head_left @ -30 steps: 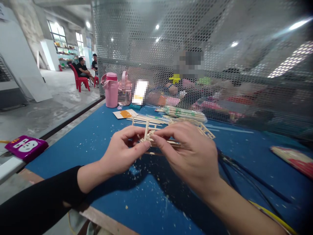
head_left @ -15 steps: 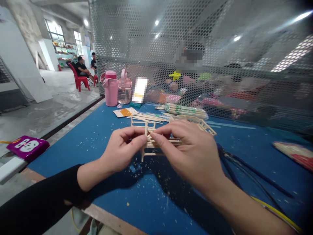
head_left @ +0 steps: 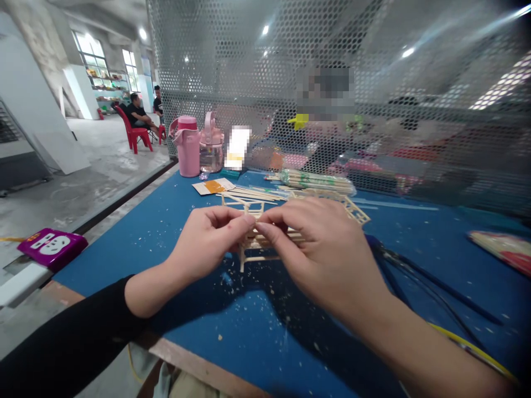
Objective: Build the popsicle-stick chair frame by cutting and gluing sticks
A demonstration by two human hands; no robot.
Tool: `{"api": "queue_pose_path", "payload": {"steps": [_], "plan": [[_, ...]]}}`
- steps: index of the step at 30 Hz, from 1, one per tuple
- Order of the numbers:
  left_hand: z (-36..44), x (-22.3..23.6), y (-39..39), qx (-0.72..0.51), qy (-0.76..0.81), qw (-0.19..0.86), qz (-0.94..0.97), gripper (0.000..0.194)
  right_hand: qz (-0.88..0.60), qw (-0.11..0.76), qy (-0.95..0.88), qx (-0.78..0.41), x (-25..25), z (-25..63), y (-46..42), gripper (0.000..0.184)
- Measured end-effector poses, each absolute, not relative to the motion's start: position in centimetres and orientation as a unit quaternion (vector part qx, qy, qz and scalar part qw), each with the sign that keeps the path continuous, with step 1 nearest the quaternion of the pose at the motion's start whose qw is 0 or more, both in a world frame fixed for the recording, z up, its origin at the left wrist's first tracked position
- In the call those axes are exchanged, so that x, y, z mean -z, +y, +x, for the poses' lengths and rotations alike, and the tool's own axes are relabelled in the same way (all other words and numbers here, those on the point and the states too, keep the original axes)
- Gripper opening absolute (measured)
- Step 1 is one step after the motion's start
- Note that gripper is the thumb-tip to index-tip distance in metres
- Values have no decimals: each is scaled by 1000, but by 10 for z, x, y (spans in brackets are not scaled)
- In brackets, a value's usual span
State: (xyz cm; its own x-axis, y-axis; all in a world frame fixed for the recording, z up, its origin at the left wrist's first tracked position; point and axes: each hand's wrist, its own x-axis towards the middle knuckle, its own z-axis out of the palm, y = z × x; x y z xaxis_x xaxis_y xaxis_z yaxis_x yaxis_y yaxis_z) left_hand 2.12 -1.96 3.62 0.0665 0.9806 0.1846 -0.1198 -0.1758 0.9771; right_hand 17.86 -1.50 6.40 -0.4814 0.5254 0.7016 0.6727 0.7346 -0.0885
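A small frame built from thin wooden sticks (head_left: 261, 258) is between my hands, low over the blue tabletop. My left hand (head_left: 203, 240) pinches its upper left part between thumb and forefinger. Close against it, the thumb and forefinger of my right hand (head_left: 332, 249) are pinched together at the same joint. Any small piece between those right fingertips is hidden. Behind my right hand lies a lattice of wooden sticks (head_left: 360, 211), partly covered by the hand. Loose sticks (head_left: 259, 194) are spread just beyond the frame.
A bag of sticks (head_left: 317, 181) and a card (head_left: 213, 187) lie farther back, near a pink flask (head_left: 188, 152) and a clear bottle (head_left: 211, 155). Blue-handled pliers (head_left: 394, 257) rest at right. A purple power strip (head_left: 53, 247) sits at left. A perforated metal screen (head_left: 232, 66) borders the table.
My left thumb and fingers have shifted slightly up and over the frame's joint, covering more of its upright stick. My right hand keeps its pinch with little movement. The camera view has shifted slightly.
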Motion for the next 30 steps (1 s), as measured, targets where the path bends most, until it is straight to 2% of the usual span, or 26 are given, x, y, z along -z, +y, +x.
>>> {"api": "queue_pose_path", "payload": {"steps": [10,17,20,25,30], "plan": [[19,-40,-20,-526,439,432,586,21,-325,394,-855,88,-61,182,-12,13],[20,-38,-21,-530,438,421,592,22,-334,437,-830,91,-65,188,-12,11],[20,-37,-21,-529,432,417,599,23,-347,413,-841,34,-66,187,-11,9],[19,-35,-21,-522,418,417,615,22,-398,378,-822,-154,-70,184,-6,12],[20,-33,-21,-525,415,424,611,23,-397,391,-807,-196,-70,183,-4,11]]}}
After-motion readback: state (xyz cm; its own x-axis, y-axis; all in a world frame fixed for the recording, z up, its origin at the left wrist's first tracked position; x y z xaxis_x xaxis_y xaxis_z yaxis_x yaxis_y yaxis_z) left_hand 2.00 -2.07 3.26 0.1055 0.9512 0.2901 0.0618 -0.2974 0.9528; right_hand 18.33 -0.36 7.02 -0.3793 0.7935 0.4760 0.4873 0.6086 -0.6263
